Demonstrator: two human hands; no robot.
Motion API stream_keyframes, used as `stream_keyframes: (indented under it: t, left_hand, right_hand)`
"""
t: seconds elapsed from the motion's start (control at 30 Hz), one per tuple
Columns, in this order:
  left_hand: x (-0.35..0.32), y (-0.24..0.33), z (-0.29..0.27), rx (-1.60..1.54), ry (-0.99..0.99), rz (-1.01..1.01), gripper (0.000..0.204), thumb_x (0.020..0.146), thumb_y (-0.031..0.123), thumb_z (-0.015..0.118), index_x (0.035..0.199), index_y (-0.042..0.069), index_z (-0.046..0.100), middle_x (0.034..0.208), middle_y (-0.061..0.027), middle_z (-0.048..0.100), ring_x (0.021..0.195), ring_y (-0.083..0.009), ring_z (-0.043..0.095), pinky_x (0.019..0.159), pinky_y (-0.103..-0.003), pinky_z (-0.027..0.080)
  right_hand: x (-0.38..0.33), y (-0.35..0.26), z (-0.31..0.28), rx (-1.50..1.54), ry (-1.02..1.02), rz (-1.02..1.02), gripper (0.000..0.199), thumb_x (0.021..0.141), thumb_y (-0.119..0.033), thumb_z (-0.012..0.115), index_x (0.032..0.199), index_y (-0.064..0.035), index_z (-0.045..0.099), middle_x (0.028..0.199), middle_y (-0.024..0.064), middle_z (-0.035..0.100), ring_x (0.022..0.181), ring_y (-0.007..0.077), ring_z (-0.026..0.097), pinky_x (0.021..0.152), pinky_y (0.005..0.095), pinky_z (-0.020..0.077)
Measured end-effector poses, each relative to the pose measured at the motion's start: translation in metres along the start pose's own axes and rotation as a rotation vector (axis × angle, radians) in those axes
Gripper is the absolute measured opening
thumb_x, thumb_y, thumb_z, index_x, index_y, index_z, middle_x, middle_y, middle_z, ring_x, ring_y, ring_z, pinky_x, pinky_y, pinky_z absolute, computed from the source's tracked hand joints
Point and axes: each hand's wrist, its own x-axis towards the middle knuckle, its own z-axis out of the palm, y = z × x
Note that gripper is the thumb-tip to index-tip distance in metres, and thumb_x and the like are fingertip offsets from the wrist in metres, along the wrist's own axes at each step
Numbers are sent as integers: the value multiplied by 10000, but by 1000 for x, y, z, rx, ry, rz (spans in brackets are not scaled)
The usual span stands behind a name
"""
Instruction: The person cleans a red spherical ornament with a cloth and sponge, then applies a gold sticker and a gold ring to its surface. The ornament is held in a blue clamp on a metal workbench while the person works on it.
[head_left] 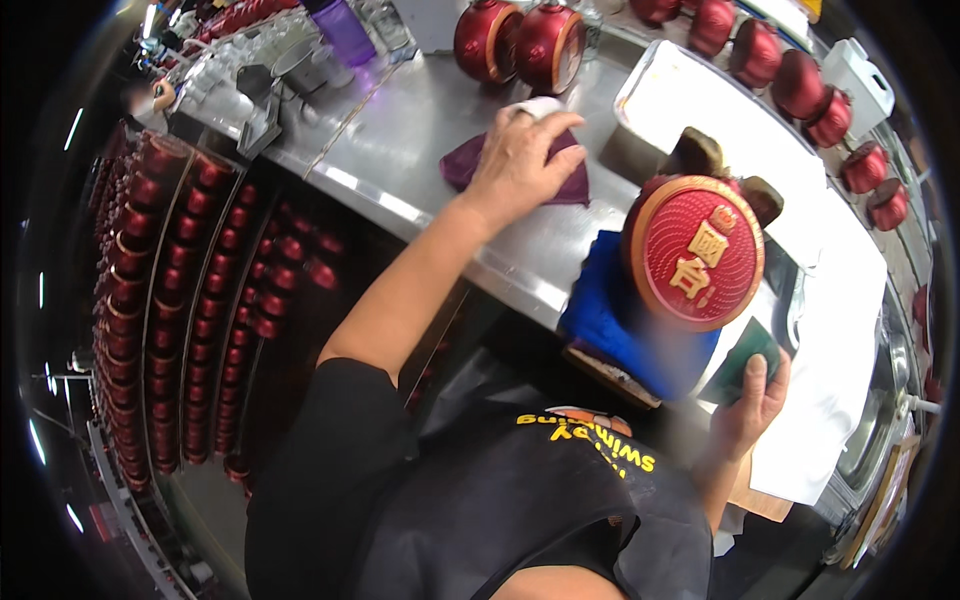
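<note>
Left hand (520, 160) spread flat on soft maroon cloth (470, 165) mid-worktop (400, 150); right hand (755, 400) pinching a green pad (740, 362). Glossy red jar (695, 250) probably heavy, breakable: best gripped around body.

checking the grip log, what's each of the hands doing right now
Left hand: open, fingers spread, pressing flat on the maroon cloth.
Right hand: closed around a dark green pad, thumb on top.

Glossy red jar (697, 252), brushed metal table (420, 130), cloth (470, 165).
</note>
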Motion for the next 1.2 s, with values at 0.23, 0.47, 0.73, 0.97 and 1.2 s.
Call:
stream_keyframes:
  t: [0.23,0.47,0.73,0.97,1.2]
  left_hand:
    - [-30,-59,26,124,-15,-57,149,951,202,666,1069,111,663,1242,-146,640,1162,-396,572,982,-499,467]
    - [-10,39,11,-841,219,-165,135,1020,121,662,1104,22,627,865,27,642,754,-37,548,657,-230,478]
    - [18,128,15,-479,-30,388,178,963,82,639,1139,79,617,1007,-148,685,972,-386,662,872,-438,534]
    - [49,150,28,-291,-245,645,144,903,97,648,1040,74,608,935,-125,674,948,-338,658,860,-423,532]
    - [46,159,28,-213,-347,850,223,889,101,663,1102,64,608,1008,-149,688,1017,-343,670,953,-424,512]
  right_hand:
    - [-1,7,-6,-18,-24,-63,241,1036,-99,613,1246,15,591,1070,52,675,915,102,638,831,234,507]
    - [-1,-2,-10,18,-9,-17,242,1009,-61,655,1237,7,607,1095,26,667,949,91,607,877,230,486]
    - [3,-10,-16,9,72,-52,217,1008,-82,662,1200,8,615,1034,19,673,909,74,598,825,206,477]
    - [1,-20,-23,-5,79,-69,197,1021,-102,648,1179,6,604,1000,12,658,865,61,586,790,197,478]
    - [-5,-22,-25,-63,104,-54,229,995,-135,687,1155,2,597,980,9,640,861,71,567,780,211,472]
